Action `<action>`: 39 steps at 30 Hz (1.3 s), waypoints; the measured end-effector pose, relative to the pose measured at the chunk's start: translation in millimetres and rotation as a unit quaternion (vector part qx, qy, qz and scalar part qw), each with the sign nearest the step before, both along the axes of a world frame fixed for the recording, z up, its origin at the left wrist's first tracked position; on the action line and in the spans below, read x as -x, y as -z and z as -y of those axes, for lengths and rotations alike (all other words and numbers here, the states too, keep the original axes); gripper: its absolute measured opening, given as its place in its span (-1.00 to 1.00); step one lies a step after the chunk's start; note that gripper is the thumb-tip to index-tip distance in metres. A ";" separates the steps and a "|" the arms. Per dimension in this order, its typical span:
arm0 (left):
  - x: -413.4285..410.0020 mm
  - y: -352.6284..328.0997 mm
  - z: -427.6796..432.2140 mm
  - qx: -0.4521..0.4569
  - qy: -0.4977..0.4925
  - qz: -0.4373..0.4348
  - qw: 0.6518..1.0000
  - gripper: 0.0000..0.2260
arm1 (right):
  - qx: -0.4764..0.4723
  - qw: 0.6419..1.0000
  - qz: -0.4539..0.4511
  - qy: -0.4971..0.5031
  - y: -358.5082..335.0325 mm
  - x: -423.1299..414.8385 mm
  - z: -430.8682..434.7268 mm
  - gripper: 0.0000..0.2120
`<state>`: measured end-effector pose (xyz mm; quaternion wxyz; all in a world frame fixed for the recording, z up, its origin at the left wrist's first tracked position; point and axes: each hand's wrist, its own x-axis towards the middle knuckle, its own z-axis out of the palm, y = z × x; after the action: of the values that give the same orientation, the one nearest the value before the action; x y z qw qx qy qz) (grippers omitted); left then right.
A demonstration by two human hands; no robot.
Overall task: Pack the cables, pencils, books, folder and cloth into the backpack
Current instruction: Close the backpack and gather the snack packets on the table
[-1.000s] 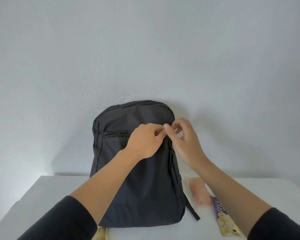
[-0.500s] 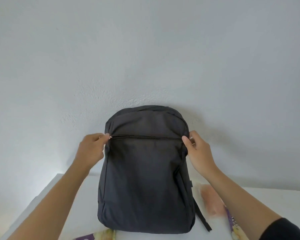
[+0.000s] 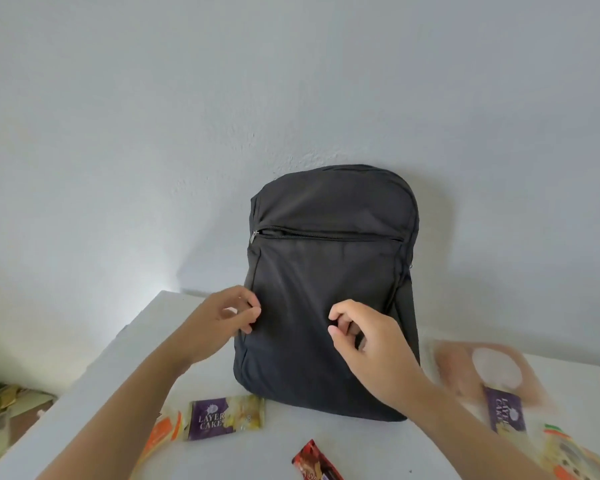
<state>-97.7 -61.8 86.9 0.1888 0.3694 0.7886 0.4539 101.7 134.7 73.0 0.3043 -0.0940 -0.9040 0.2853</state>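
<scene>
2 hands have dropped from the zip ends to the lower front of the backpack (image 3: 326, 271), upright at the table's (image 3: 94, 393) back edge. Left hand (image 3: 222, 323) touches its side, grip unclear; right hand (image 3: 371, 344) loosely curled, empty. Zip pull (image 3: 255, 236) lies straight above the left hand.

Probably a home room: plain painted wall (image 3: 187, 98) filling the upper frame, white table (image 3: 250, 459) below, snack packets (image 3: 226, 415) (layer cake wrappers) along the bottom edge.
</scene>
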 end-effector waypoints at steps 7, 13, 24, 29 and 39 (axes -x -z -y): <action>2.1 83.4 106.4 0.128 -0.077 -0.146 0.978 -0.87 | 0.064 0.993 0.079 -0.066 36.4 -23.2 49.3 -0.89; -0.9 137.4 129.1 0.284 0.032 -0.312 0.906 -0.59 | -0.001 0.957 0.269 -0.105 73.6 19.9 101.9 -0.56; -13.7 145.9 104.4 0.157 0.050 -0.390 0.906 -0.87 | -0.169 0.934 0.311 -0.043 113.3 38.0 112.3 -0.73; -6.4 81.3 79.1 0.030 0.059 -0.259 0.964 -0.61 | -0.099 0.982 0.158 -0.001 75.0 28.0 93.0 -0.74; -9.7 -78.6 -29.7 -0.185 0.080 -0.192 0.961 -0.83 | -0.048 0.977 -0.155 0.139 -77.4 23.7 6.9 -0.76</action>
<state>-88.0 -32.2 165.6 -0.0019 0.5395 0.6804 0.4960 78.0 127.7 150.4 0.4812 -0.1585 -0.8368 0.2077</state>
